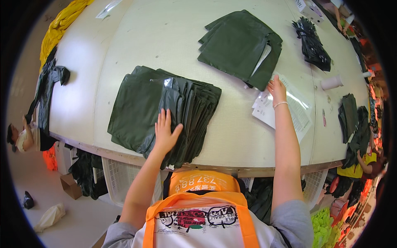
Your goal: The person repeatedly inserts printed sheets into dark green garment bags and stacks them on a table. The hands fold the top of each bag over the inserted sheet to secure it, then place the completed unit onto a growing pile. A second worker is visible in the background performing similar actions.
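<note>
A thick stack of folded dark green garments [139, 102] in glossy fabric or plastic lies before me near the table's front edge. My left hand [165, 128] rests flat on it, fingers spread. Farther back and to the right is a smaller fanned stack of dark green folded pieces [231, 46], with a white slip [261, 59] showing through an opening. My right hand [277, 90] reaches to its near right corner; whether the fingers grip it is hidden. Beneath that wrist lie printed white sheets [294, 108] with a shiny clear plastic surface.
On the right are a black bundle [312, 46], a white cylinder [332, 82], a small pink cutter or pen [324, 117] and dark folded garments [347, 116]. Yellow fabric [59, 29] hangs at the far left. White plastic baskets [124, 179] stand under the table edge. Other people work at both sides.
</note>
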The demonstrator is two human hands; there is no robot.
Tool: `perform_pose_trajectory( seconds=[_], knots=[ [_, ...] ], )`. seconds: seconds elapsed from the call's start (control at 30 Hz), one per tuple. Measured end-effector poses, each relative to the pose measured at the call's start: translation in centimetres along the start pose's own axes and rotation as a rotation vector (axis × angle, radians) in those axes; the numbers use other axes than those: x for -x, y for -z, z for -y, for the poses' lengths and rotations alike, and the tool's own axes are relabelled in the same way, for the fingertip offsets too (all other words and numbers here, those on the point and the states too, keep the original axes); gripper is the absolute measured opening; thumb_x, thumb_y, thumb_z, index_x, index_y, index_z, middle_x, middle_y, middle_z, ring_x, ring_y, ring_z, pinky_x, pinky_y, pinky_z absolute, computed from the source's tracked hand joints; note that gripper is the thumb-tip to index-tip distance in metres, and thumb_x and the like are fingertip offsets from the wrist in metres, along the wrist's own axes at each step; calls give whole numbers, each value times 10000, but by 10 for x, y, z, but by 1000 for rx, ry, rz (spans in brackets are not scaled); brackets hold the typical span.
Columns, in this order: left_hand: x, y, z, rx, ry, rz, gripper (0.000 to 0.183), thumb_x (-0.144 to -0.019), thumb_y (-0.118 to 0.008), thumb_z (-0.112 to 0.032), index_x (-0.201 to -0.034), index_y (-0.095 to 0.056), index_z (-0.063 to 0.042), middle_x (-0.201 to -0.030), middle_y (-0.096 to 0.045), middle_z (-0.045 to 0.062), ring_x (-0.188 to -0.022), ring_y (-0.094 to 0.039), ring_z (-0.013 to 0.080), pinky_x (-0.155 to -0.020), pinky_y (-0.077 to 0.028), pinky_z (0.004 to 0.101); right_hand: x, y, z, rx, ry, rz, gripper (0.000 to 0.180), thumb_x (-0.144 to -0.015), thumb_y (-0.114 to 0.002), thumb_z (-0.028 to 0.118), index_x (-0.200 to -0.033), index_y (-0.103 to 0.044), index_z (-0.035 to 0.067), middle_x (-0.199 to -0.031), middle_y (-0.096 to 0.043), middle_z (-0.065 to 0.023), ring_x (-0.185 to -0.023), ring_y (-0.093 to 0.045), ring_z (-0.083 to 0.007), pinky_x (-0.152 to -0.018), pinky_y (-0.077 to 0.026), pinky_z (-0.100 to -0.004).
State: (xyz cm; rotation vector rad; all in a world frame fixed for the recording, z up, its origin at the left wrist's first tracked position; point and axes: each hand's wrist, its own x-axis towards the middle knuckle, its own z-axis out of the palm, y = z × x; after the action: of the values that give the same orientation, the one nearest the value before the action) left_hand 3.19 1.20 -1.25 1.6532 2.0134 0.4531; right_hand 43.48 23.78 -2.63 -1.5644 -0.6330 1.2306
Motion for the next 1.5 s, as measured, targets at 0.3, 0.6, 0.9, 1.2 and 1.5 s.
perform_pose_trajectory(
  seconds=[0.3,0.6,0.9,1.2,1.5],
  knots=[
    [49,4,-24,35,-79,68,721,-882,-563,-388,-1449,-270,-54,-1510,-213,207,-1400,-184,371,-1107,-148,530,70,297,-59,913,-217,-654,723,-694,-790,412,-1223,-539,-13,-1191,-568,-197,-1072,-553,-342,-854,-472,-411],
    [39,46,-5,133,-102,-87,642,-816,-665,-332,-1332,-448,-18,-1412,-376,241,-1324,-328,386,-1074,-307,422,105,323,-110,-60,-396,-325,266,-768,-787,283,-870,-634,90,-729,-570,6,-645,-532,-108,-540,-425,-230],
    [61,6,29,-7,-47,-124,711,-805,-664,-429,-1364,-435,-54,-1455,-345,190,-1356,-294,361,-1092,-272,429,95,293,-94,-33,-420,-211,313,-742,-798,368,-783,-594,134,-650,-529,55,-572,-481,-60,-498,-420,-201],
    [59,27,48,220,1,-22,600,-772,-718,-299,-1282,-529,-46,-1430,-402,145,-1302,-392,320,-1064,-334,376,76,275,-106,-42,-448,-293,300,-761,-791,310,-907,-627,105,-764,-605,34,-646,-542,-105,-569,-450,-212],
    [58,17,43,69,-19,-196,374,-799,-681,-238,-1127,-648,-61,-1206,-560,121,-1105,-518,318,-954,-409,401,112,242,-64,743,-246,-294,433,-921,-558,395,-766,-646,0,-781,-662,-111,-725,-633,-139,-551,-506,-293]
  ],
)
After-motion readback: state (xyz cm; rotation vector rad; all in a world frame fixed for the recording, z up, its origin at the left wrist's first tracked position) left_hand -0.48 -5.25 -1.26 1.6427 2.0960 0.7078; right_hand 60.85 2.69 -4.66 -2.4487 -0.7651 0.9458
